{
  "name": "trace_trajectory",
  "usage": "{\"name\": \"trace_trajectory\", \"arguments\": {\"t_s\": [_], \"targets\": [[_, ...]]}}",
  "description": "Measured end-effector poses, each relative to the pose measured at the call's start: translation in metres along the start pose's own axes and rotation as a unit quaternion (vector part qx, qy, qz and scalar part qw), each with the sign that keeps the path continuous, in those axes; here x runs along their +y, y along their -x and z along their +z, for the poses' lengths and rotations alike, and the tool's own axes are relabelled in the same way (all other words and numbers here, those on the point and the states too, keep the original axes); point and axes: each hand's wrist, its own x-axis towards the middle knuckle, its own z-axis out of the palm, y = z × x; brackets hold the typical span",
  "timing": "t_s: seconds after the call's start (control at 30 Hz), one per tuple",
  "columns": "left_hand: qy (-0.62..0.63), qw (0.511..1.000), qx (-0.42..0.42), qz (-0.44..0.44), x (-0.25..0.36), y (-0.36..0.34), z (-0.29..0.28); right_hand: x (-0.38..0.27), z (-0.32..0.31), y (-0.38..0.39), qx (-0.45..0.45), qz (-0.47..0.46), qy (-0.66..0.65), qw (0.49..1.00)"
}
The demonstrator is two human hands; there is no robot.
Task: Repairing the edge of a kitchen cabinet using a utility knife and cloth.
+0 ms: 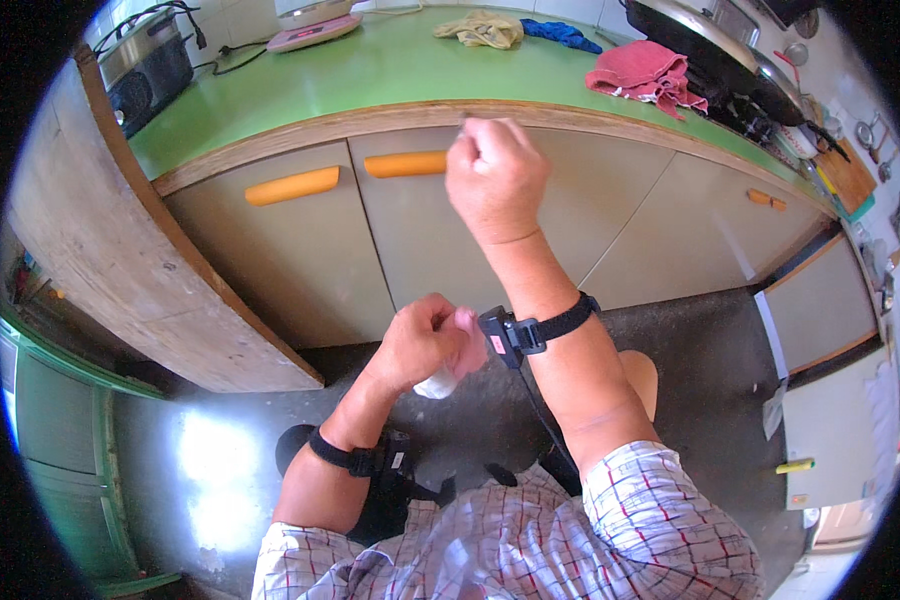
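Observation:
My left hand (415, 345) is closed around a soft pink and white thing (462, 345), which bulges out beside the fingers and hangs below them. Its exact kind does not show. Higher up, my right hand (498, 180) makes a fist in front of the counter's wooden edge (370, 122). A small dark bit shows by its fingertips, too small to name. Just left of that fist is an orange handle (403, 164) on a beige cabinet door. Black straps with small devices circle both wrists.
On the green counter (370, 70) lie a pink scale (315, 33), a beige cloth (482, 30), a blue cloth (562, 36) and a red cloth (645, 75). A metal cooker (148, 70) stands left, a large pan (705, 45) right. A wooden panel (140, 220) rises at left.

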Motion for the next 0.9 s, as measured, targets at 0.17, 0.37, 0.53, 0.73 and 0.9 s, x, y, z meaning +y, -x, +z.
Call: {"name": "trace_trajectory", "arguments": {"t_s": [0.17,0.37,0.53,0.73,0.9], "targets": [[-0.018,0.998,0.057,0.002,0.002,-0.003,-0.008,0.005,-0.015,0.030,-0.062,0.223,-0.189,0.954],[0.081,0.992,0.093,0.036,0.023,0.002,-0.014,0.014,-0.058,0.034,-0.109,0.481,-0.408,0.768],[0.054,0.998,0.036,0.014,0.032,0.002,-0.019,0.023,-0.069,0.043,-0.160,0.502,-0.452,0.720],[-0.047,0.993,0.059,0.087,0.029,-0.001,-0.003,0.008,-0.083,0.069,-0.155,0.535,-0.442,0.703],[-0.018,0.998,0.004,0.060,0.034,-0.006,0.010,0.023,-0.105,0.097,-0.170,0.555,-0.437,0.688]]}}
